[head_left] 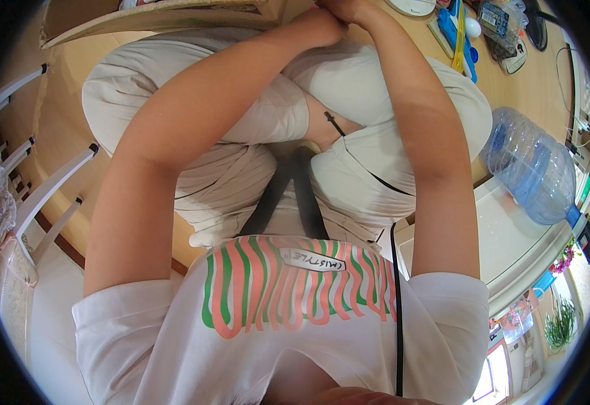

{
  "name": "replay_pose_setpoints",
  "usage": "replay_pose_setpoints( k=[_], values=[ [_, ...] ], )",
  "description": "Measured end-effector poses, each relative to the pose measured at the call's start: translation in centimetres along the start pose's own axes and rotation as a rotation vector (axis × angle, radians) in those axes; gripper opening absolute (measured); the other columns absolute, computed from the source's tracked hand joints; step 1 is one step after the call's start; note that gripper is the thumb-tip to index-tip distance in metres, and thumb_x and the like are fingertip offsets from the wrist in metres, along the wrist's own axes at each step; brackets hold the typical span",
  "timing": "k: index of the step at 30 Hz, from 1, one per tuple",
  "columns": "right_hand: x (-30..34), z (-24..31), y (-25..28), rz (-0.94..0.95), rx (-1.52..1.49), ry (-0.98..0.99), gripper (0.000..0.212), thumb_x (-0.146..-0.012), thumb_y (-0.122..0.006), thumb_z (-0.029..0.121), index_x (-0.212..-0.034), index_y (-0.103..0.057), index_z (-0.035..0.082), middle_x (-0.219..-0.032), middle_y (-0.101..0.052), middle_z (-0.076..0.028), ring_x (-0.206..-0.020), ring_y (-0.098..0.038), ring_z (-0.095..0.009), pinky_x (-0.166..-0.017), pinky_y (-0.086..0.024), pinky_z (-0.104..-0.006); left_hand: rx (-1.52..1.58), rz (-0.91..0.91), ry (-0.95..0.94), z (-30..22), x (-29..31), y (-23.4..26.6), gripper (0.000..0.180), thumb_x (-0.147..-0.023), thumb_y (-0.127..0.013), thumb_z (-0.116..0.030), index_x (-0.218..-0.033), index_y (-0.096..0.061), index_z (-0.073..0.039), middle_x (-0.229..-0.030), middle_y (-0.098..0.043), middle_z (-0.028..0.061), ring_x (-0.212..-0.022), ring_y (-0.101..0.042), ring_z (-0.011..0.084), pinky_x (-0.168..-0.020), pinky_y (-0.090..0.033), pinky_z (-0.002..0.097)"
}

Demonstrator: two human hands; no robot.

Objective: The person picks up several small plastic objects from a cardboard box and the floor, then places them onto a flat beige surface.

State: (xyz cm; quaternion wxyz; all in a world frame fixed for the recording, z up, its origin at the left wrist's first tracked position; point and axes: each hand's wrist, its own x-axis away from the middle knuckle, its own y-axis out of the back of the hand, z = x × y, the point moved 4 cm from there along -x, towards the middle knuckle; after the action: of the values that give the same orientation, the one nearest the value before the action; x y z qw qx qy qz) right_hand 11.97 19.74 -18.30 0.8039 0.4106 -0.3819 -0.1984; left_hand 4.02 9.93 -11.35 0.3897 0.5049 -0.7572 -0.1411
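**Both hands raised to a cardboard box at the top edge**

At the far left, white slatted chair backs are seen above a wooden floor. Towards the top left, a flat brown cardboard box is seen lying across the upper edge, its pale underside turned to the camera. The left hand is seen as a closed fist right at the lower edge of that box; whether the fingers grip the cardboard cannot be told. Just beside it, the right hand is cut off by the top edge, and the state of its fingers cannot be told either. Both forearms are crossed over beige trousers, below which a white shirt with a green and pink wavy print and a small oblong white label is seen. Further right, on the light wooden desk, a blue rectangular package with a yellow strip is laid near a white egg-shaped object. At the right, a large clear blue plastic water bottle lies on its side.
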Motion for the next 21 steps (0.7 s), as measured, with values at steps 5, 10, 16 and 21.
replay_pose_setpoints(
  k=[5,10,16,21],
  values=[
    [0.6,-1.0,-0.3,0.016,0.121,0.104,0.051,-0.101,-0.05,0.042,-0.094,-0.077,0.0,-0.099,-0.071,-0.03,-0.098,-0.069,-0.046,-0.083,-0.054,-0.0486,-0.049,0.075,-0.068,-3.5,1.7,0.6,0.043,-0.097,-0.055,-0.039,-0.119,-0.071,-0.005,-0.115,-0.073,0.0218,-0.104,-0.072,0.0344,-0.09,-0.055,0.0462],
    [1.5,2.0,1.2,0.076,0.091,0.011,0.051,-0.1,-0.052,0.043,-0.094,-0.077,-0.001,-0.1,-0.072,-0.029,-0.099,-0.069,-0.045,-0.083,-0.055,-0.0485,-0.095,0.111,-0.083,-2.4,1.5,0.3,0.036,-0.095,-0.057,-0.03,-0.115,-0.071,-0.003,-0.113,-0.073,0.0224,-0.101,-0.071,0.0343,-0.09,-0.054,0.0464],
    [1.9,2.0,1.6,0.043,0.015,-0.036,0.051,-0.102,-0.05,0.042,-0.1,-0.076,-0.001,-0.104,-0.071,-0.03,-0.103,-0.068,-0.045,-0.086,-0.054,-0.0487,-0.122,-0.001,-0.264,-0.2,-0.9,-1.8,0.033,-0.098,-0.057,-0.026,-0.119,-0.07,-0.004,-0.117,-0.071,0.0224,-0.104,-0.069,0.0339,-0.094,-0.053,0.0447],
    [1.5,0.5,1.3,0.062,0.003,-0.005,0.052,-0.104,-0.047,0.041,-0.105,-0.075,-0.002,-0.109,-0.071,-0.029,-0.107,-0.067,-0.045,-0.089,-0.052,-0.0482,0.017,-0.02,-0.197,-1.1,-0.7,-1.1,0.035,-0.101,-0.056,-0.031,-0.12,-0.07,-0.005,-0.118,-0.072,0.0206,-0.105,-0.069,0.0323,-0.092,-0.053,0.0439]
  ],
)
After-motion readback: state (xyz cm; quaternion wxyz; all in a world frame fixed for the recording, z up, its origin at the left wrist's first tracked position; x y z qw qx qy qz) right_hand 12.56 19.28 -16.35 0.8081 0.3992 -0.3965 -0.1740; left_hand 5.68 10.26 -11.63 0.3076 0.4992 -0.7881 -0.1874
